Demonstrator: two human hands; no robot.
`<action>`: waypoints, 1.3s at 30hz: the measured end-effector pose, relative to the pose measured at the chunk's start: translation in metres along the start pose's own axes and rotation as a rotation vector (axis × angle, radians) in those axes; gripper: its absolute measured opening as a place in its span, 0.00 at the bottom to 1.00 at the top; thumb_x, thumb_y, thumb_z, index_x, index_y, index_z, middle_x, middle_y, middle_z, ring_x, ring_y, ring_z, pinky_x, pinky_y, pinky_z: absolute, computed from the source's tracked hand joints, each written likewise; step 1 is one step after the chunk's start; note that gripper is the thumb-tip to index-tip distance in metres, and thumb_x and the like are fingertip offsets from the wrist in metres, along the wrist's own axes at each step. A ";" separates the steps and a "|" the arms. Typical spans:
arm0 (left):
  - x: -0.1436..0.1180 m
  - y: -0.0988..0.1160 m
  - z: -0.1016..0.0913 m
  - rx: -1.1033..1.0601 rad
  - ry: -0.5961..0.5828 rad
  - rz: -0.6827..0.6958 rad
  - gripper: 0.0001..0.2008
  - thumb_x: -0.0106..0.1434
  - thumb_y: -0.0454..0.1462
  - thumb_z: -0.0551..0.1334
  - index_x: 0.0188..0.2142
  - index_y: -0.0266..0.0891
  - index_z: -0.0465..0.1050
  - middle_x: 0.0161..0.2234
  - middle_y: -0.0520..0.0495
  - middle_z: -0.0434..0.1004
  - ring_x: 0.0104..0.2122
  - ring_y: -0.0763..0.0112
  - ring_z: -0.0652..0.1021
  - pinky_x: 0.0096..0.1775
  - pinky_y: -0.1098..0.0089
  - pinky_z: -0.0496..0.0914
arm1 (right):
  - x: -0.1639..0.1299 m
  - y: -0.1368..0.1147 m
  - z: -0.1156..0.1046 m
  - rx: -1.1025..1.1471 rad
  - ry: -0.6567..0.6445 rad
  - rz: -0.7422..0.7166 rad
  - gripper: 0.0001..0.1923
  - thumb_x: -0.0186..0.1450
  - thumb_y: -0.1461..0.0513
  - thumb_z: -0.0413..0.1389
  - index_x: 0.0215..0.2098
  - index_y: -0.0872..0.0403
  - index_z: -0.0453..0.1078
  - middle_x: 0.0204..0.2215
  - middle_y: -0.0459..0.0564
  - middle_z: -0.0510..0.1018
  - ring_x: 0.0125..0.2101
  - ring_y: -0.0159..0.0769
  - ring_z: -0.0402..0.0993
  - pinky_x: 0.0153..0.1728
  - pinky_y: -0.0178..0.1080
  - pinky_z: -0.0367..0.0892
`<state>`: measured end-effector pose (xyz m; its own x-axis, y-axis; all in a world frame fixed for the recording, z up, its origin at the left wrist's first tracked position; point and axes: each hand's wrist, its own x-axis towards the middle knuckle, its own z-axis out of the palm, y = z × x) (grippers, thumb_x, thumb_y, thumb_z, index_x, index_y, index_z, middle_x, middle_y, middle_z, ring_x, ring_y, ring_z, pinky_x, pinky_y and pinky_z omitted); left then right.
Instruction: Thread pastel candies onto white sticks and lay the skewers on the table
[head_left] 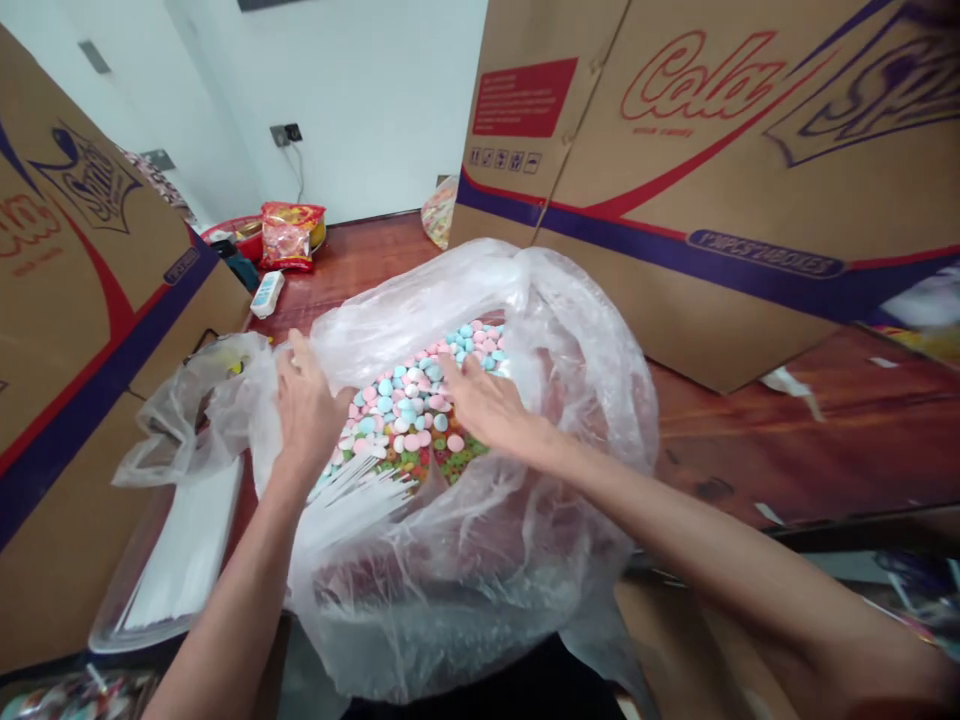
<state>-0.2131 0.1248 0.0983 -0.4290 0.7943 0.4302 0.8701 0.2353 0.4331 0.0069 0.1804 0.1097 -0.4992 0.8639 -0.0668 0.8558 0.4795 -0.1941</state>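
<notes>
Many candies (411, 405) and white sticks (367, 490) are still being held loose in the plastic bag (581, 275); the left hand (309, 405) is being held with grip apart; the right hand's (491, 405) cannot be told.

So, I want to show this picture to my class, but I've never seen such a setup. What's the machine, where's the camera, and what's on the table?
There is no machine: these are a person's two bare hands, seen by one camera worn on that person's head, looking forward and down.

On the reddish table is a large translucent plastic bag, lying open. Inside are pink, blue and white sweets, small coloured rings and thin white sticks. Printed cardboard boxes stand on both sides.

The left hand is spread at the bag's left side; the right hand reaches in among the sweets. Whether it grips any is unclear.
</notes>
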 end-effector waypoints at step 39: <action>0.029 0.056 0.118 0.192 -0.356 0.528 0.26 0.72 0.48 0.47 0.66 0.48 0.61 0.67 0.36 0.60 0.64 0.43 0.62 0.56 0.44 0.58 | 0.069 0.128 0.061 0.149 0.178 0.118 0.22 0.72 0.64 0.40 0.50 0.63 0.74 0.46 0.64 0.79 0.48 0.49 0.71 0.53 0.45 0.62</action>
<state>-0.1481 0.2273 0.0416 0.1443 0.9591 0.2434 0.9833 -0.1664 0.0730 0.0741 0.2922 0.0206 -0.3542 0.9323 0.0735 0.8706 0.3574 -0.3380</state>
